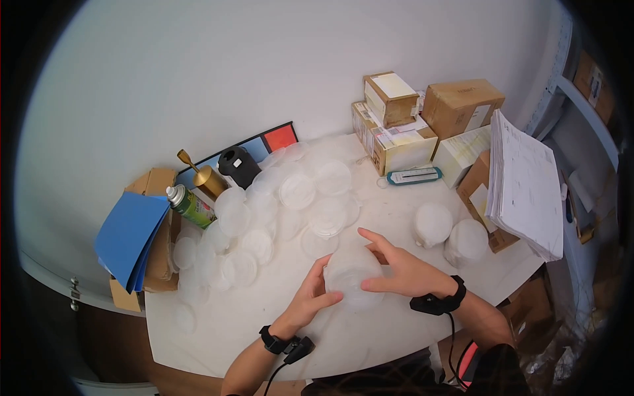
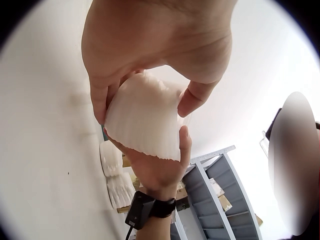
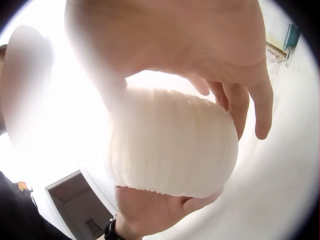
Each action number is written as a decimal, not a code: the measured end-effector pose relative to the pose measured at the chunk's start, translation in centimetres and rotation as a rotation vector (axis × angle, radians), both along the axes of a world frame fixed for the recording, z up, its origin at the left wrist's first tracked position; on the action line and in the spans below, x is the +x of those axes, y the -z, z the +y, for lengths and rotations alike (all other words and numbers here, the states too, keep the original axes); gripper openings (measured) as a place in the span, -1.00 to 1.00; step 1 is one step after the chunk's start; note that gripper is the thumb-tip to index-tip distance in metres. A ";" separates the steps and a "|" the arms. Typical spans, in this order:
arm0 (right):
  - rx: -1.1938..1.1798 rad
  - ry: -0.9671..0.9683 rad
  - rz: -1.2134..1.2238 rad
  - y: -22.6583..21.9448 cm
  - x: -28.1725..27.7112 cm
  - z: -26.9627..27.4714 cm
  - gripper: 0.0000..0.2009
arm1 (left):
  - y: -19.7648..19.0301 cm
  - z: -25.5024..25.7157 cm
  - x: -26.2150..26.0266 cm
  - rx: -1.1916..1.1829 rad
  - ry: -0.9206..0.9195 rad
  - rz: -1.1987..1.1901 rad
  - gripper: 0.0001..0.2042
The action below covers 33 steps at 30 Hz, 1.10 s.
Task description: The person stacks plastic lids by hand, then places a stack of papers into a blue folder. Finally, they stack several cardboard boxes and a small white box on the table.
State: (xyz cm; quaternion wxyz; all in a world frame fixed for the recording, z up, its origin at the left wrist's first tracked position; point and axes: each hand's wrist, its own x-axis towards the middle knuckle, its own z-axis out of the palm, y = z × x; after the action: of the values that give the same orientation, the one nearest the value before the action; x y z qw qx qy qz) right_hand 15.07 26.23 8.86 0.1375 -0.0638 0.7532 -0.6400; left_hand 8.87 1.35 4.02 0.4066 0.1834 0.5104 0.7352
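Observation:
Both hands hold a thick stack of round translucent plastic lids (image 1: 353, 267) above the front of the table. On its left side the left hand (image 1: 316, 294) grips it, thumb toward the near edge. From the opposite side the right hand (image 1: 409, 272) curls round it, thumb on the near face and index finger held off to the far side. In the right wrist view the lids' edges lie packed together in the stack (image 3: 175, 145). Beyond the hands, many loose lids (image 1: 297, 191) spread over one another across the table's left and middle.
Two more lid stacks (image 1: 432, 224) stand to the right, near a pile of papers (image 1: 525, 188). Cardboard boxes (image 1: 403, 148) and a teal-edged device (image 1: 414, 175) sit at the back. Left of the lids are a spray can (image 1: 191, 206), a brass-coloured vessel (image 1: 210, 181) and blue folders (image 1: 132, 231).

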 end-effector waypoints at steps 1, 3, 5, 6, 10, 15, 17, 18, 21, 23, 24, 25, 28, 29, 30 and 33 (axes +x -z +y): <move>-0.026 0.017 -0.009 0.2 0.4 -0.1 0.02 | 0.0 -0.1 0.4 -0.018 -0.008 -0.002 -0.14; 0.044 0.025 0.022 -0.1 0.9 -0.6 0.01 | 0.0 -0.3 1.0 -0.057 -0.004 -0.016 -0.14; 0.084 0.003 0.024 -0.1 0.5 -1.2 -0.01 | 0.1 -0.8 0.6 -0.101 0.024 -0.032 -0.12; 0.088 -0.026 0.007 -0.2 0.1 -1.3 -0.02 | 0.1 -0.8 0.4 -0.086 0.024 -0.041 -0.11; 0.085 -0.079 -0.084 1.3 -2.2 -1.9 -0.09 | 0.0 -1.0 -0.6 -0.017 -0.051 -0.094 -0.13; 0.071 0.204 0.136 2.7 -6.8 -2.3 -0.25 | 2.2 -2.7 -2.3 0.127 -0.331 -0.243 -0.28; 0.402 0.292 0.336 2.8 -9.0 -1.6 -0.36 | 2.1 -3.1 -2.9 0.140 -0.476 -0.278 -0.34; 0.630 0.324 0.424 3.2 -10.3 -1.4 -0.41 | 2.1 -3.2 -3.4 0.169 -0.509 -0.260 -0.38; 0.901 0.320 0.507 3.3 -13.0 -1.7 -0.46 | 2.6 -3.5 -4.8 0.148 -0.577 -0.193 -0.37; 0.952 0.252 0.441 2.3 -14.1 -2.3 -0.45 | 3.1 -3.4 -5.5 0.224 -0.547 -0.245 -0.36; 0.983 0.199 0.385 1.4 -14.6 -2.7 -0.43 | 3.5 -3.7 -5.5 0.266 -0.547 -0.273 -0.35; 1.014 0.145 0.331 1.2 -15.2 -3.4 -0.41 | 4.2 -4.1 -5.3 0.278 -0.523 -0.307 -0.34; 1.029 0.153 0.462 3.0 -15.4 -4.1 -0.45 | 5.3 -4.1 -5.0 0.281 -0.488 -0.382 -0.31; 1.035 0.152 0.454 3.2 -15.4 -4.3 -0.44 | 5.2 -3.9 -5.0 0.281 -0.467 -0.378 -0.29; 1.039 0.148 0.442 3.4 -15.1 -4.5 -0.42 | 5.0 -3.7 -5.1 0.278 -0.448 -0.378 -0.26; 0.988 0.117 0.343 3.2 -14.8 -4.3 -0.47 | 4.5 -3.6 -5.5 0.254 -0.478 -0.382 -0.17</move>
State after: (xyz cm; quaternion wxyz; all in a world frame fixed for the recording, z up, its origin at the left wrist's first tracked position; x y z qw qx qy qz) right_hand 0.23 21.94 5.64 -0.0100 -0.0530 0.9792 -0.1958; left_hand 3.34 -2.21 -0.43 0.2847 -0.0337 0.3575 0.8888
